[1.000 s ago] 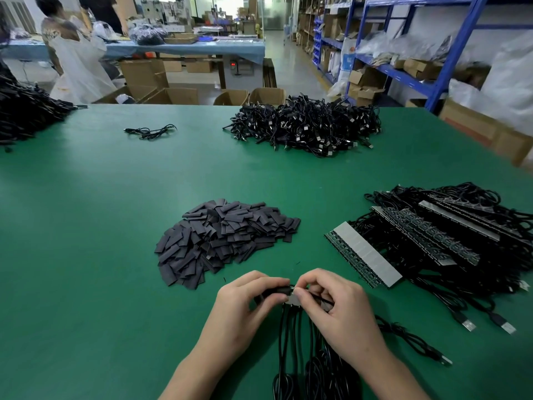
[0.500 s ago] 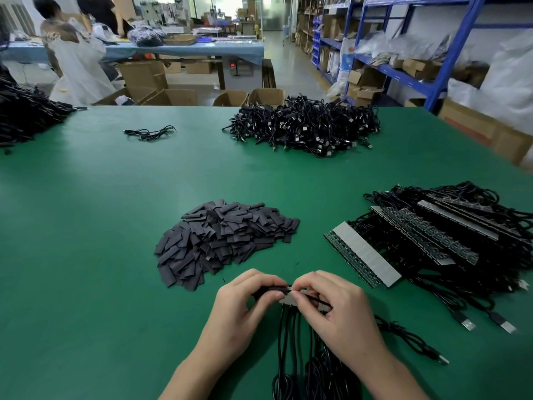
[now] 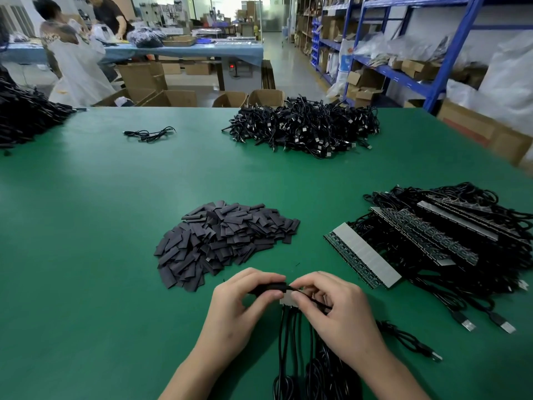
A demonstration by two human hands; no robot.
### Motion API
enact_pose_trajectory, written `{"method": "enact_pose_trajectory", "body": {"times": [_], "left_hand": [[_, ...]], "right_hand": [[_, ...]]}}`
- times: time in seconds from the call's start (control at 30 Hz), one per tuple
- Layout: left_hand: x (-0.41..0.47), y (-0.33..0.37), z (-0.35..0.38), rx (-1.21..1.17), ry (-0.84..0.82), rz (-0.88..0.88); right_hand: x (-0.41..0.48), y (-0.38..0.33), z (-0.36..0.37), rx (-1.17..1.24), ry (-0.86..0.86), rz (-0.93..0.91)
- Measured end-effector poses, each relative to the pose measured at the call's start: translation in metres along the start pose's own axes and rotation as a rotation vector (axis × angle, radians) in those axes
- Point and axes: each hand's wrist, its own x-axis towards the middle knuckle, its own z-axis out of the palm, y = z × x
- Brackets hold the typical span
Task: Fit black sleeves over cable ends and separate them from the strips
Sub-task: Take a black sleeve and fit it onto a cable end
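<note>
Low centre of the frame: our left hand point(image 3: 239, 298) pinches a black sleeve point(image 3: 268, 287), and our right hand point(image 3: 337, 310) grips the strip point(image 3: 288, 301), its cables point(image 3: 288, 336) trailing toward the bottom edge. The sleeve looks light and floppy, so we'd hold it near the mouth. The strip seems stiff and snappable, so we'd grip close to the joint.
</note>
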Motion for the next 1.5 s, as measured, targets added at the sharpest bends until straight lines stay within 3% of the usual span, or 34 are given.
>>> {"method": "enact_pose_trajectory", "body": {"times": [0.27,0.83,1.0,1.27,1.4,1.5], "left_hand": [[0.001,0.004,0.001,0.017,0.247,-0.08],[-0.004,0.011,0.003,0.012,0.164,-0.103],[0.001,0.01,0.008,-0.4,0.216,-0.385],[0.006,0.009,-0.003,-0.719,0.375,-0.501],[0.007,0.005,-0.004,-0.688,0.35,-0.491],[0.006,0.0,-0.001,-0.378,0.236,-0.444]], "right_hand": [[0.0,0.003,0.002,0.011,0.063,0.037],[-0.002,0.003,0.001,-0.055,0.099,0.038],[0.0,-0.003,0.0,-0.091,0.008,-0.007],[0.005,0.003,-0.017,-0.179,-0.107,-0.018],[0.008,0.0,-0.017,-0.175,-0.059,0.016],[0.032,-0.009,-0.028,-0.091,0.037,0.102]]}}
